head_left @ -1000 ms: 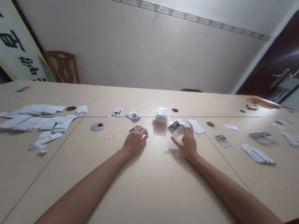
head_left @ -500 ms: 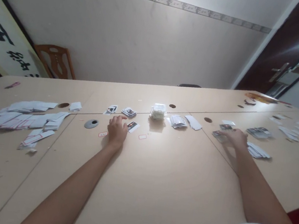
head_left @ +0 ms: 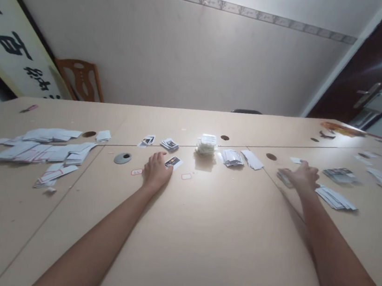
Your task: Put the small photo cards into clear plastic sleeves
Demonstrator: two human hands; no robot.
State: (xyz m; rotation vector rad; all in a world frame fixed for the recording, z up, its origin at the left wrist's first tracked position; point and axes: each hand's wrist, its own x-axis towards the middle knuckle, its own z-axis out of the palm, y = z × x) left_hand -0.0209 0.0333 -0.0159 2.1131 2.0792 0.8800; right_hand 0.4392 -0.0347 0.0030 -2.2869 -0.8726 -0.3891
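My left hand [head_left: 157, 170] lies on the tan table [head_left: 199, 238], fingers loosely stretched, its fingertips just beside a single face-up picture card [head_left: 173, 162]. My right hand [head_left: 301, 176] reaches far to the right, fingers flat and spread over a small stack of cards [head_left: 283, 177]. Whether it grips any of them is not visible. Between my hands sit a white block of stacked cards [head_left: 207, 144] and a fanned pile of cards [head_left: 232, 157].
Two small red-edged labels [head_left: 137, 172] [head_left: 186, 176] flank my left hand, with a grey cable cap [head_left: 123, 158] further left. A wide spread of white cards [head_left: 45, 149] lies at left. More card piles [head_left: 335, 198] [head_left: 340, 174] sit right. A wooden chair [head_left: 79, 80] stands against the wall.
My right hand left the fanned pile in the middle and swung right to the small stack. My left hand slid back from the single card, leaving it face up.
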